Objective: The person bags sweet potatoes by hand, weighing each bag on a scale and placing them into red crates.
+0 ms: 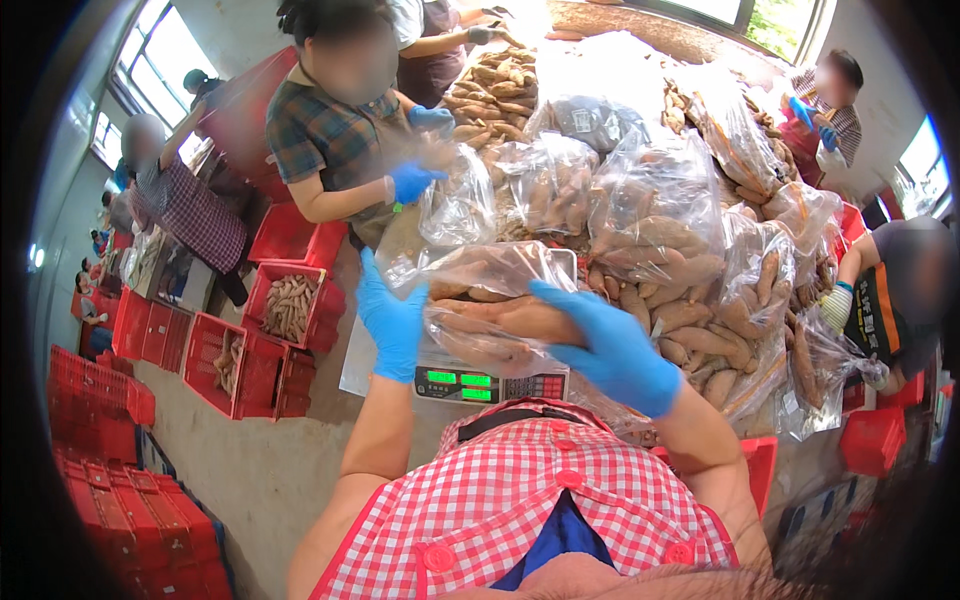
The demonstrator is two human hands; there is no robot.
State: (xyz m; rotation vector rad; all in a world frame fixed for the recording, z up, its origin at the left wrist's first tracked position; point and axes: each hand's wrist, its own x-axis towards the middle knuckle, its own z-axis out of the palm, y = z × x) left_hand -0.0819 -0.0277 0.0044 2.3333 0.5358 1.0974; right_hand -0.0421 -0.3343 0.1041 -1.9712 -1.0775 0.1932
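A clear plastic bag of long sweet potatoes (505,318) lies over a digital scale (455,385) with green displays and a red keypad. My left hand (390,315), in a blue glove, holds the bag's left end. My right hand (610,345), also blue-gloved, grips its right end, fingers over a large potato in the plastic. The scale's plate is mostly hidden under the bag. To the right, loose sweet potatoes (690,340) and more filled bags (655,230) crowd the table.
Across the table's left corner, a co-worker (330,150) in blue gloves stands by bags. Other people work at the back and right (890,300). Red crates (285,305), some holding sweet potatoes, stand on the floor at left. A potato pile (490,95) lies at the back.
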